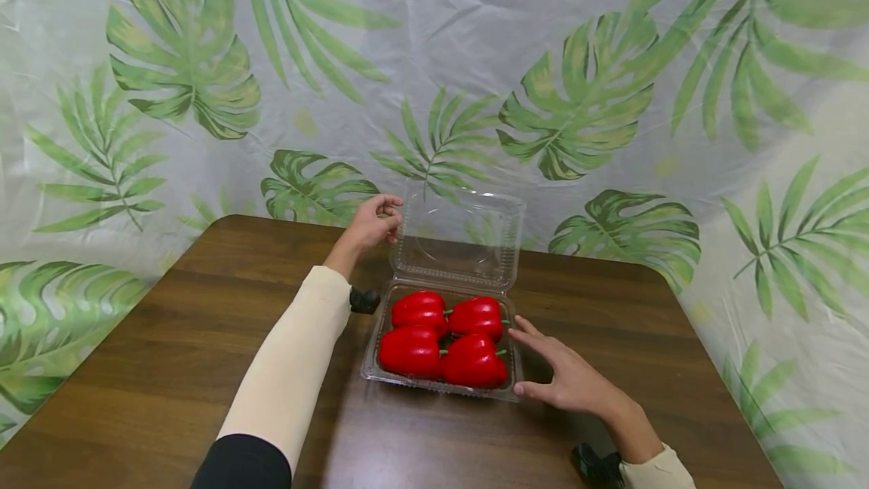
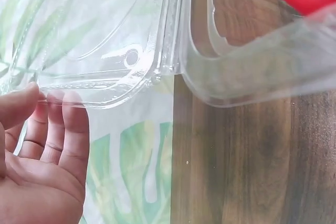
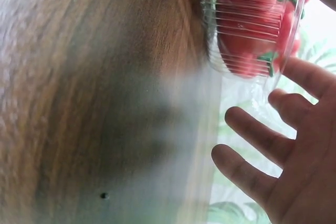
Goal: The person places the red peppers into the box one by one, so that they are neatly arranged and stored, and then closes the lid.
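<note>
A clear plastic clamshell container [image 1: 373, 370] sits on the wooden table with its lid [image 1: 462, 240] raised at the back. Inside lie several red bell peppers [image 1: 418, 309] with green stems, two at the back and two in front. My left hand [image 1: 375, 223] is at the left edge of the lid. The left wrist view has the thumb and curled fingers [image 2: 76, 121] of this hand pinching the lid's rim. My right hand [image 1: 570, 376] spreads its fingers along the container's right side, thumb at the front corner. In the right wrist view the fingers [image 3: 257, 135] are extended beside the ribbed wall.
The brown wooden table [image 1: 204, 338] has rounded far corners. Behind it hangs a pale cloth [image 1: 448, 36] printed with green leaves, close to the table's back edge. A small black device [image 1: 364, 300] is on the left wrist, another [image 1: 596, 466] on the right.
</note>
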Motion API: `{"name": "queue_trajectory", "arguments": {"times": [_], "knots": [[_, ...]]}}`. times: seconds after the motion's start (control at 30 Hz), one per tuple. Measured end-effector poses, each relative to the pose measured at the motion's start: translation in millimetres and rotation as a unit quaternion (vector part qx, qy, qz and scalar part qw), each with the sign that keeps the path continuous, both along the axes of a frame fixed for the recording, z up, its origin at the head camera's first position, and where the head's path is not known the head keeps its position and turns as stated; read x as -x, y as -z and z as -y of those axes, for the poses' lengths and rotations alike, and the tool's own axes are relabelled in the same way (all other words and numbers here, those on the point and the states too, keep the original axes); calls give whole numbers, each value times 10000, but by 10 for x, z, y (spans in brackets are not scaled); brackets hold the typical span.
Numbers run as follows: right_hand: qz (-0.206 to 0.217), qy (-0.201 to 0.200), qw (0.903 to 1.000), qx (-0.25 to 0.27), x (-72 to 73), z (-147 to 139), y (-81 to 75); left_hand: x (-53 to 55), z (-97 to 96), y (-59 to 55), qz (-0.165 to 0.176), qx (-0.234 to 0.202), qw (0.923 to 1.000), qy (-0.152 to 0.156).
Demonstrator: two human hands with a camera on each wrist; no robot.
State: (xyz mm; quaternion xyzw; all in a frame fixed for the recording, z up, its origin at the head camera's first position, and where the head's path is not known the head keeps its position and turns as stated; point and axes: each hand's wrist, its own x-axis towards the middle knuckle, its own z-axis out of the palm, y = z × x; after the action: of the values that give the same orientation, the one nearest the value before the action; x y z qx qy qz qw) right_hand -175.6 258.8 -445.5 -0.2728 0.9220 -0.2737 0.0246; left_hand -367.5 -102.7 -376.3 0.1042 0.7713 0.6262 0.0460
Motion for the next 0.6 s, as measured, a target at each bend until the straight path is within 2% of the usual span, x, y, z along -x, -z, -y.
{"name": "queue_trajectory", "arguments": {"times": [0.23, 0.6], "knots": [[28, 1, 10000, 54, -3, 20, -15, -31, 20, 3, 112, -141, 9998, -63], [-38, -16, 10000, 63, 15, 15, -5, -23, -26, 0, -73, -320, 9994, -137]]}}
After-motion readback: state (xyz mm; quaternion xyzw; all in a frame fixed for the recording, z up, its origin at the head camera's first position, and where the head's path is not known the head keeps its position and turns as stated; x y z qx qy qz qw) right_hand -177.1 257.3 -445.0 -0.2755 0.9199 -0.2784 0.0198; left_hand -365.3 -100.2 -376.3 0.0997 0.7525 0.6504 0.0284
